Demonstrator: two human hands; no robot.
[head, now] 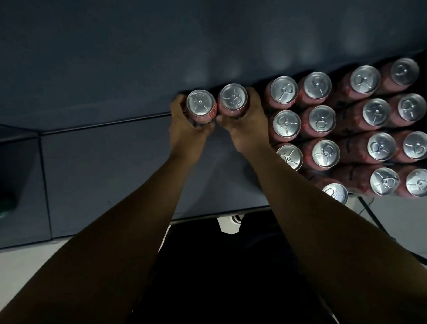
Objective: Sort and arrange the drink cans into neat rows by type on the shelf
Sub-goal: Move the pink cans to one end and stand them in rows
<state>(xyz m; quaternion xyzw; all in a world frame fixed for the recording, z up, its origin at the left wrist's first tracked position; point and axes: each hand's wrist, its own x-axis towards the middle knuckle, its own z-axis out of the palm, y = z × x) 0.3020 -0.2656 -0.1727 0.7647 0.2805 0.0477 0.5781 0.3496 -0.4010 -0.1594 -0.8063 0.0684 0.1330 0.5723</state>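
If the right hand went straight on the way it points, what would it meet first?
Likely the grey back wall, just beyond the can the right hand grips; depth is unclear.

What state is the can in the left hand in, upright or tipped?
Upright. The can in the left hand shows its round lid straight on, like the shelved cans.

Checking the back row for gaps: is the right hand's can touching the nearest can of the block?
Apart. The head view shows the right hand gripping its can, fingers and a dark gap separating it from the nearest block can.
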